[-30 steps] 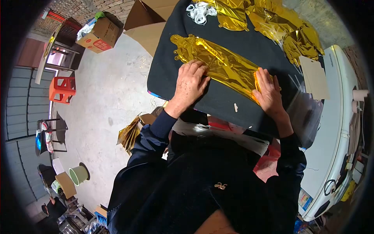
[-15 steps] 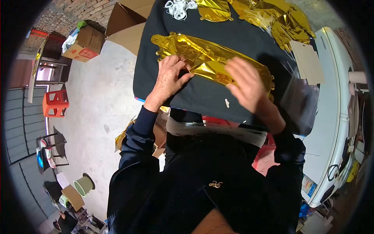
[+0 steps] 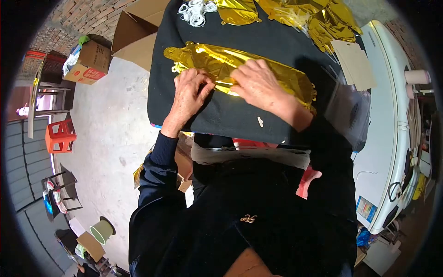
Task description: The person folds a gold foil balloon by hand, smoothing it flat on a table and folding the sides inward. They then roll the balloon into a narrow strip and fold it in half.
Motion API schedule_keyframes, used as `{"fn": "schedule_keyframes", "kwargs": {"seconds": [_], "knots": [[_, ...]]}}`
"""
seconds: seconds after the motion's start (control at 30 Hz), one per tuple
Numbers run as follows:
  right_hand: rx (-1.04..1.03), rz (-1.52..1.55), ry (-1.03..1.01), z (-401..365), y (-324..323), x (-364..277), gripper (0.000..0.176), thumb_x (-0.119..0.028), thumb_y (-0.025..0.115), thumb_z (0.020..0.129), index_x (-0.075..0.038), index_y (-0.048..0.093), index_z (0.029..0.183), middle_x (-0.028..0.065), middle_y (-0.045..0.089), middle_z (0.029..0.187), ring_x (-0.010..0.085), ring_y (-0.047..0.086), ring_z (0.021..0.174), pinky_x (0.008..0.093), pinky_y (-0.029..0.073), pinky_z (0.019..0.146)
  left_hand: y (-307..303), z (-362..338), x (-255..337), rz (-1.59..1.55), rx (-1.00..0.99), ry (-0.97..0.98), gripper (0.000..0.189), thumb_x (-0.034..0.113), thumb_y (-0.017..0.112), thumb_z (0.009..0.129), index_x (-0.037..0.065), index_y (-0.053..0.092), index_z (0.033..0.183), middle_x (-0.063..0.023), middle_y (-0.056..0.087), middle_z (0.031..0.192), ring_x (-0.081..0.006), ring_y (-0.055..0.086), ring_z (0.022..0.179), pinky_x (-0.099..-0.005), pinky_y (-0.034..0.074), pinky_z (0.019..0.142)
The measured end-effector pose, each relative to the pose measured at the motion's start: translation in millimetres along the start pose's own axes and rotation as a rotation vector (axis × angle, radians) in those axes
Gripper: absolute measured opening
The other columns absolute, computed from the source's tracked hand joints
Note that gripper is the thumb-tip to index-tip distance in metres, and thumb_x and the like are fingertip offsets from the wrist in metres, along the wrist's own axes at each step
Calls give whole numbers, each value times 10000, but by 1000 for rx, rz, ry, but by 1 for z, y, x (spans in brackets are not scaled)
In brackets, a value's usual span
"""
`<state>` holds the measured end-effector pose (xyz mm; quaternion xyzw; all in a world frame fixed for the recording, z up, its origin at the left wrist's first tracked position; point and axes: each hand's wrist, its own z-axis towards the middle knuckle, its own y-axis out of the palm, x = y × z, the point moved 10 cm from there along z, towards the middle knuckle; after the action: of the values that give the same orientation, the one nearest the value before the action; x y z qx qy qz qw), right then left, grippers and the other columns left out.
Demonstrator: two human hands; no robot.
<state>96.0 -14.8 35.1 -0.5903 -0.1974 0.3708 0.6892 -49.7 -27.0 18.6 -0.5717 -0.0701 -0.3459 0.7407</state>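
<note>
A flat sheet of shiny gold foil, which looks like an uninflated, folded foil balloon, lies lengthwise across the black-covered table. My left hand pinches its near edge left of the middle, thumb and fingers closed on the foil. Palm down, my right hand rests over the middle of the foil with its fingers stretched out, slightly blurred. Small scalloped tabs show at both ends of the foil. Nearer the table's front edge is a small white tab.
White string bundles and more gold foil lie along the far side. Cardboard pieces and clear plastic bags are at the right, beside a white appliance. An open carton stands left of the table.
My right hand has come down and leftward onto the foil, close to my left hand. My left hand keeps its pinch on the edge. The whole view has shifted slightly.
</note>
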Motion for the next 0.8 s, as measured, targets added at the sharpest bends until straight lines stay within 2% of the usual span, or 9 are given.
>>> {"fn": "schedule_keyframes", "kwargs": {"seconds": [0.1,0.2,0.23,0.33,0.37,0.47,0.57,0.67,0.8], "knots": [[-17,-7,20,-14,-8,21,350,-427,739,879,-94,670,963,70,642,938,273,570,990,432,388,904,-1,1,-3,-9,17,-4,147,207,742,933,82,684,984,-76,656,1086,-293,585,1084,-431,391,993],[-156,134,97,-32,-12,29,374,-450,763,850,-98,672,938,77,636,942,278,563,988,428,379,884,-2,0,-3,-25,59,18,141,210,744,930,89,688,974,-66,660,1031,-288,593,1042,-428,393,970],[-122,98,71,-37,-12,32,392,-465,776,832,-99,675,930,74,632,939,274,558,990,427,370,866,-3,0,-3,-33,76,25,135,207,748,923,91,689,957,-57,654,1014,-285,585,1027,-425,387,960],[-191,152,88,-43,-11,35,387,-449,787,828,-90,678,923,71,629,939,272,552,989,427,370,868,-4,1,-1,-39,101,33,127,199,754,914,92,690,940,-46,658,1003,-278,585,1016,-420,381,955],[-222,193,127,-44,-12,37,422,-473,807,792,-78,693,887,80,661,933,270,577,1005,416,388,887,-5,1,-1,-35,105,33,126,197,754,913,92,689,939,-44,664,1006,-276,588,1018,-419,381,957],[-135,344,30,-44,-25,35,388,-418,824,790,-69,678,875,79,653,875,273,591,943,398,392,867,-6,0,-1,-51,105,19,126,198,755,914,93,688,936,-43,679,1019,-273,597,1026,-419,383,962],[-171,455,144,-44,-36,39,341,-371,829,799,-77,674,872,77,651,830,274,607,878,395,400,842,-5,0,-4,-52,108,5,129,202,754,916,94,688,938,-45,686,1021,-271,601,1030,-420,385,959],[-148,488,159,-44,-28,49,306,-337,796,846,-75,648,902,75,589,839,243,558,886,376,379,870,-3,-1,-6,-32,75,-17,147,209,744,934,82,693,987,-77,676,1057,-288,602,1059,-418,389,993],[-325,361,95,-48,-8,38,295,-350,777,857,-81,678,926,83,613,822,263,597,890,393,386,867,-4,-1,-4,-20,89,-7,145,212,742,935,84,691,978,-76,671,1045,-291,601,1046,-421,390,984]]}}
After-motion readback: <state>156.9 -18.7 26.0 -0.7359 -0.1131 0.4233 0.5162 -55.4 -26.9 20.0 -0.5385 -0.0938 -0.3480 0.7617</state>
